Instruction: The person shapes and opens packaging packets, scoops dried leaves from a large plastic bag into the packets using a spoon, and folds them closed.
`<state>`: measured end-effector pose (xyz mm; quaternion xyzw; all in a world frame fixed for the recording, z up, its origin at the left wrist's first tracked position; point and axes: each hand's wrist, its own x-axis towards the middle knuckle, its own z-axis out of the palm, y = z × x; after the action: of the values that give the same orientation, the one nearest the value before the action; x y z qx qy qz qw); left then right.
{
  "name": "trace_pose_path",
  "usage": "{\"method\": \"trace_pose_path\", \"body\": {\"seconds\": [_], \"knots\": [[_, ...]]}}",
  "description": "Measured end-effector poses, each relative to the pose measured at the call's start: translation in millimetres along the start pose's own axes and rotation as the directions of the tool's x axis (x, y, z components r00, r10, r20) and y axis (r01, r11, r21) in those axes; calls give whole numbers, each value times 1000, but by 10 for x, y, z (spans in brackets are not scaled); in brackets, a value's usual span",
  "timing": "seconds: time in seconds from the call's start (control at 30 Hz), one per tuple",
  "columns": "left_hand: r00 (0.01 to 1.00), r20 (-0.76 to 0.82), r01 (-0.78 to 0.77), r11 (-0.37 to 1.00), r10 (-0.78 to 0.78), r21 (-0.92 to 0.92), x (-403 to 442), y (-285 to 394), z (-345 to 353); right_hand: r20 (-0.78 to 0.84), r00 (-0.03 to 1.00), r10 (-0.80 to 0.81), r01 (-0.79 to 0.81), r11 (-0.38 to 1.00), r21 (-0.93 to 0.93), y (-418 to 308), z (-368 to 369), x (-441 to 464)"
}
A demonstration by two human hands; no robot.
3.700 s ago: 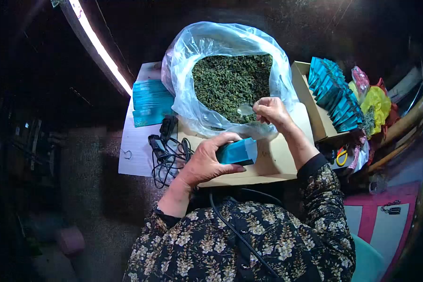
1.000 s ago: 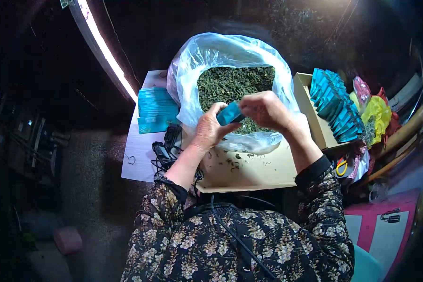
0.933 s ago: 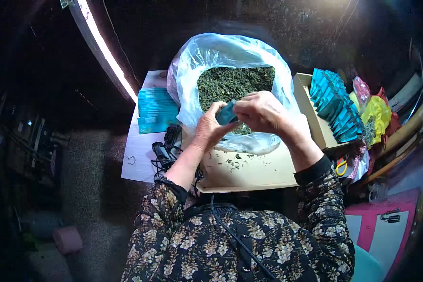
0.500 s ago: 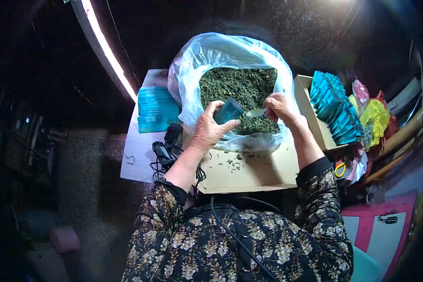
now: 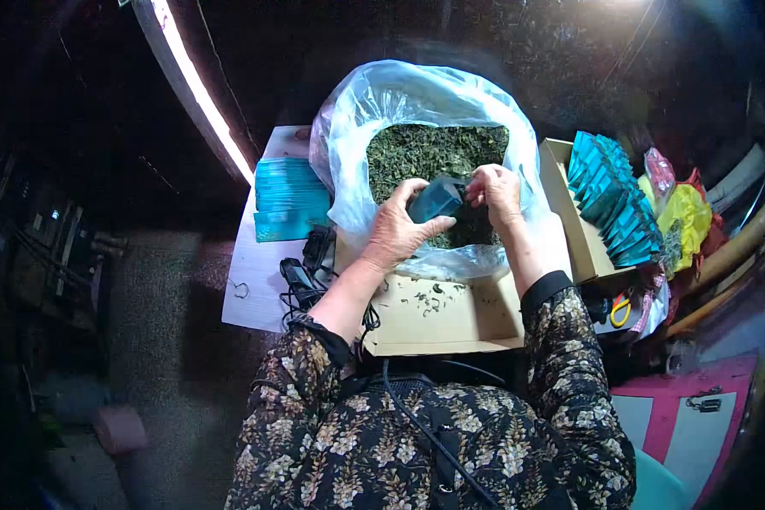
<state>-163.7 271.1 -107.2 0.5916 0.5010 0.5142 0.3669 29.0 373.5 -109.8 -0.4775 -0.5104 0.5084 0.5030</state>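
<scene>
My left hand (image 5: 404, 223) is wrapped round a small teal pouch (image 5: 436, 201), tilted with its mouth toward the right. At that mouth my right hand (image 5: 496, 194) pinches a spoon, whose bowl is now hidden at the pouch. Both hands are over a large clear plastic bag (image 5: 353, 157), its rim folded wide. Dark green dried leaves (image 5: 438, 146), like tea, fill the bag.
Flat teal pouches (image 5: 291, 200) lie stacked at left, beside a black device with cables (image 5: 302, 276). A cardboard box (image 5: 561, 183) of upright teal pouches (image 5: 614, 200) stands at right. Yellow-handled scissors (image 5: 620, 312) lie near it. Leaf crumbs dot the cardboard tray (image 5: 450, 327).
My right hand has moved left to the pouch's mouth, and the pale spoon bowl has gone out of sight there. The pouch has shifted slightly right.
</scene>
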Motion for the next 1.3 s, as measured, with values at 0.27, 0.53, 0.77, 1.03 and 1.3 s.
{"method": "trace_pose_path", "body": {"seconds": [0.27,0.53,0.77,1.03,1.3], "knots": [[986,-82,-112,943,145,314,98,76,26,62,984,-166,163,985,49,13,-55,78],[982,-84,-127,921,169,367,102,5,47,31,982,-186,184,981,58,-296,-166,-98],[990,-63,-110,973,125,202,135,-116,71,169,958,-232,209,967,144,-464,-307,-255],[993,-76,-74,980,89,183,110,-55,84,256,953,-160,130,983,128,-512,-317,-393],[999,13,-43,985,41,170,98,-32,83,476,875,-94,131,990,-45,-562,-348,-304]]}}
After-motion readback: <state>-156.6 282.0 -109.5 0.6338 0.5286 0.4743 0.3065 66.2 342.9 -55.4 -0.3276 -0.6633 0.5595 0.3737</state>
